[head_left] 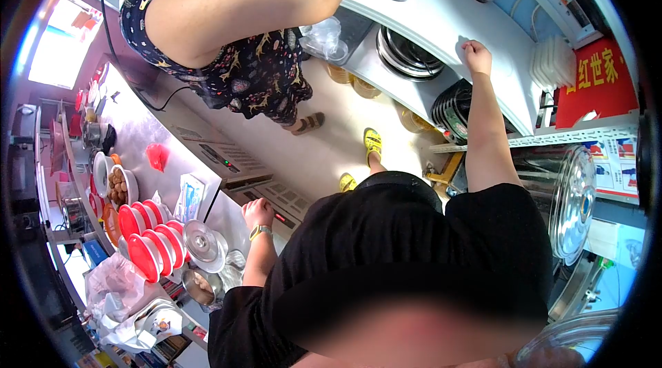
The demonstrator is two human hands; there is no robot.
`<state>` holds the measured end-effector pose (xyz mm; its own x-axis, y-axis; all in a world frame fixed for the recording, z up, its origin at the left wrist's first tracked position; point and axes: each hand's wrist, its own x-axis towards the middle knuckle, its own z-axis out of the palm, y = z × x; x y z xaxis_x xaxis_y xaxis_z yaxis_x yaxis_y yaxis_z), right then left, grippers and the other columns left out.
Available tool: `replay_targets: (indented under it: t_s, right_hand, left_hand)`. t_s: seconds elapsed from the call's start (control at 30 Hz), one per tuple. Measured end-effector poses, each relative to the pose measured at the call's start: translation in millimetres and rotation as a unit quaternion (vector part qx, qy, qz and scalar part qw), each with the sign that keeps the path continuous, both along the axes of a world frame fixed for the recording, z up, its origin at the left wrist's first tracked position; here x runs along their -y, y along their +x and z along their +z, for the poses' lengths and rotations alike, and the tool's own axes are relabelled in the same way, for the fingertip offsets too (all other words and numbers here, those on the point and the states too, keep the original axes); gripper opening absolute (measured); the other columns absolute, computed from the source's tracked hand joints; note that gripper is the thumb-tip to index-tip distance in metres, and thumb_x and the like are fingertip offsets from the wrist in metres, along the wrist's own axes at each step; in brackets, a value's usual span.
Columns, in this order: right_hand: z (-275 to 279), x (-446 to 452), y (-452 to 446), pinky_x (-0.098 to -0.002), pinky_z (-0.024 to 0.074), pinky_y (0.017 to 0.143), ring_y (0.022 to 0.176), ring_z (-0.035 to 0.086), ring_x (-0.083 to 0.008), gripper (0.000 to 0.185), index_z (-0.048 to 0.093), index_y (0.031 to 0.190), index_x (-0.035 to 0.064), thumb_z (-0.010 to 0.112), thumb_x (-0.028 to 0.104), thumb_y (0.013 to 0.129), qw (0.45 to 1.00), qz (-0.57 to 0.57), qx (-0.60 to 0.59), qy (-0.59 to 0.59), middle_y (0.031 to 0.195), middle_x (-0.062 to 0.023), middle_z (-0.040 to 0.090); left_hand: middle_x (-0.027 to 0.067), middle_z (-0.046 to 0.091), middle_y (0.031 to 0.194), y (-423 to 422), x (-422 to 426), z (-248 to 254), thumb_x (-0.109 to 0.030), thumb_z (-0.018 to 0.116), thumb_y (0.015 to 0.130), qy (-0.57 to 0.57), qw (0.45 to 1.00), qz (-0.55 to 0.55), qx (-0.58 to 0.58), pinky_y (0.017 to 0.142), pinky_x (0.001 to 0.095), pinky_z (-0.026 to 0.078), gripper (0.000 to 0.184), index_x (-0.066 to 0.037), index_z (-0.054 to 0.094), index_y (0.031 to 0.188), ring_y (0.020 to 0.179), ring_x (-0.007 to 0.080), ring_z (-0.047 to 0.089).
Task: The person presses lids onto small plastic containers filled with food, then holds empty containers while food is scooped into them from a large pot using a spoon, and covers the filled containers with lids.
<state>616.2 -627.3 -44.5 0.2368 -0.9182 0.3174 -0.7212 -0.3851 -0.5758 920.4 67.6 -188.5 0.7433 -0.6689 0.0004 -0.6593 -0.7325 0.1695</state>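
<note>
Right edge of the frame: red sign [593, 92], large yellow characters. I read 红世家, then a dot. The only wording I can make out with confidence. Below it, poster [614, 168] in blue, red and white panels; print too small for me. Left of centre, blue-and-white packet [189, 197]: markings there, illegible. Lower left, white printed bag [155, 325]: crumpled, I cannot read it. My wristwatch [261, 231], lower centre-left: no digits legible.

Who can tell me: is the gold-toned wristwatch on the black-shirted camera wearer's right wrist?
No, the wristwatch sits on the left wrist, while the right wrist is bare.
</note>
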Motion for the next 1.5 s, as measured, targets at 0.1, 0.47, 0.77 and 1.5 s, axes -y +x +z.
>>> replay_targets:
  t_s: [0.1, 0.47, 0.77, 1.5]
  right_hand:
    - [0.5, -0.6, 0.4, -0.0392, 0.0491, 0.080, 0.086, 0.064, -0.0340, 0.023, 0.071, 0.087, 0.0116, 0.052, 0.023, 0.079, 1.000, -0.002, 0.000, 0.009, 0.089, -0.0159, 0.068]
    - [-4.2, 1.6, -0.2, -0.0337, 0.0500, 0.076, 0.079, 0.065, -0.0262, 0.020, 0.071, 0.086, 0.0107, 0.054, 0.021, 0.082, 1.000, -0.006, -0.002, -0.026, 0.082, -0.0111, 0.069]
    - [-4.4, 3.5, -0.8, -0.0380, 0.0492, 0.082, 0.089, 0.064, -0.0333, 0.023, 0.072, 0.088, 0.0118, 0.054, 0.025, 0.080, 1.000, -0.004, 0.009, 0.005, 0.092, -0.0149, 0.068]
    - [0.0, -0.7, -1.7, -0.0380, 0.0491, 0.081, 0.087, 0.064, -0.0332, 0.023, 0.071, 0.088, 0.0106, 0.054, 0.024, 0.080, 1.000, 0.005, 0.001, -0.001, 0.090, -0.0148, 0.068]
  left_hand:
    - [0.0011, 0.066, 0.075, -0.5, 0.8, 1.6, -0.020, 0.059, 0.074, -0.008, 1.000, 0.000, 0.005, 0.087, 0.0365, 0.041, 0.010, -0.014, 0.064, 0.070, 0.081, 0.0207, 0.062]
    - [0.0018, 0.066, 0.073, -1.0, 1.5, 2.0, -0.020, 0.059, 0.073, -0.027, 1.000, 0.004, 0.007, 0.085, 0.0370, 0.042, 0.010, -0.013, 0.062, 0.067, 0.080, 0.0211, 0.062]
    - [0.0017, 0.064, 0.072, -0.6, 1.5, 0.8, -0.021, 0.059, 0.074, -0.028, 0.999, -0.002, 0.014, 0.084, 0.0370, 0.041, 0.011, -0.013, 0.061, 0.067, 0.079, 0.0213, 0.062]
    - [0.0021, 0.064, 0.071, -1.8, 2.9, 2.5, -0.019, 0.059, 0.074, -0.037, 0.999, -0.004, 0.021, 0.084, 0.0368, 0.042, 0.010, -0.013, 0.060, 0.066, 0.078, 0.0213, 0.062]
